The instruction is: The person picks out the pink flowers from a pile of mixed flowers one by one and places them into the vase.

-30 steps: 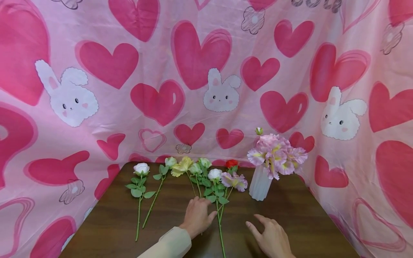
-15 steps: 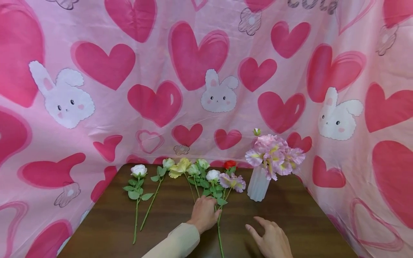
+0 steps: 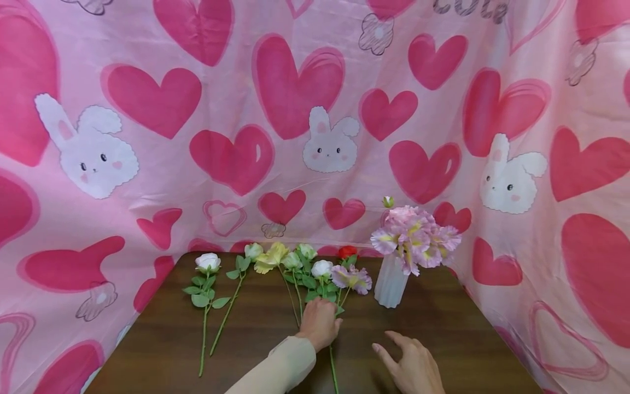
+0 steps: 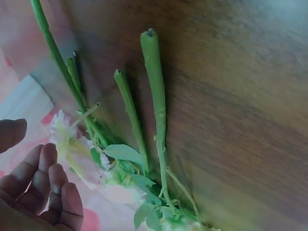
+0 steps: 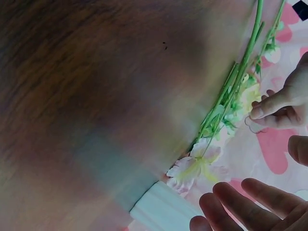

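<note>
My left hand [image 3: 319, 324] hovers over the stems below the white rose [image 3: 322, 268], its fingers bent. In the left wrist view a gap shows between thumb and fingertips [image 4: 57, 178], with nothing held. Several green stems [image 4: 155, 82] lie on the table beside it. Past the left hand lie a purple iris [image 3: 351, 278], a red rose [image 3: 347, 251] and pale green roses [image 3: 292, 260]. My right hand [image 3: 412, 364] is held over the table at the front right, fingers loosely spread, holding nothing. Nearby stands a white ribbed vase [image 3: 391, 287] with pink and lilac flowers [image 3: 415, 241].
Left on the brown table [image 3: 157, 339] lie a white rose stem [image 3: 203, 339] and a pale green rose [image 3: 253, 251]. A yellow flower [image 3: 272, 257] lies at the back middle. A pink cloth [image 3: 221, 98] with hearts and rabbits hangs behind and at both sides.
My left hand has shifted right, from the stems left of the white rose to those directly below it. The right hand stays nearly in place. The head view has turned slightly.
</note>
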A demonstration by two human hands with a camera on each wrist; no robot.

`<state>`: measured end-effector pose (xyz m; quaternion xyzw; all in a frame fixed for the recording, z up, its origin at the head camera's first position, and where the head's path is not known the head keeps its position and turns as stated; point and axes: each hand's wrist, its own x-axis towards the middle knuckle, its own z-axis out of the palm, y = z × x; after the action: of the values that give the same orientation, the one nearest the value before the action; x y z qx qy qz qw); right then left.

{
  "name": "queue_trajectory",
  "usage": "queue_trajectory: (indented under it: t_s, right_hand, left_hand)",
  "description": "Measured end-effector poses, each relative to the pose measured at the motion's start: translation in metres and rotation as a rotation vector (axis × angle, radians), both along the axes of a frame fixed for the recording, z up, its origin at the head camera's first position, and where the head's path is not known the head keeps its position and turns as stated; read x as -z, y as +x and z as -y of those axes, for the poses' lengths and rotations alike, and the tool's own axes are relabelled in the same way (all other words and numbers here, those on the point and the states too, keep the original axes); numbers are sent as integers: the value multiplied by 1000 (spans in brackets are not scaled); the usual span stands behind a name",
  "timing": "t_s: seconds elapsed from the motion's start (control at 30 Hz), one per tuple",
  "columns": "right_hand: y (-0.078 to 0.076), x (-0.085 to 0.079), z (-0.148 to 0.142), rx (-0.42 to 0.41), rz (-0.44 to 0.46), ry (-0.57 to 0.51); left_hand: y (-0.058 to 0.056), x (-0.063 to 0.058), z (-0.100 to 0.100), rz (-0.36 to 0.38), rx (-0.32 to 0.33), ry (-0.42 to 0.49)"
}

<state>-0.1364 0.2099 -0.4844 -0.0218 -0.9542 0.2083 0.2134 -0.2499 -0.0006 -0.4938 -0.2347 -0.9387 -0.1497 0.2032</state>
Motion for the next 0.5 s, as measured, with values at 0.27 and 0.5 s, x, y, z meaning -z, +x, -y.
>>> queue_trajectory:
  t_s: [0.27, 0.5]
  right_hand:
    - [0, -1, 1, -9, -19, -3]
    - [1, -2, 4, -8, -7, -9]
  left_hand:
    - [-7, 5, -10, 28, -26, -7]
    - [-14, 11, -16, 32, -96, -72]
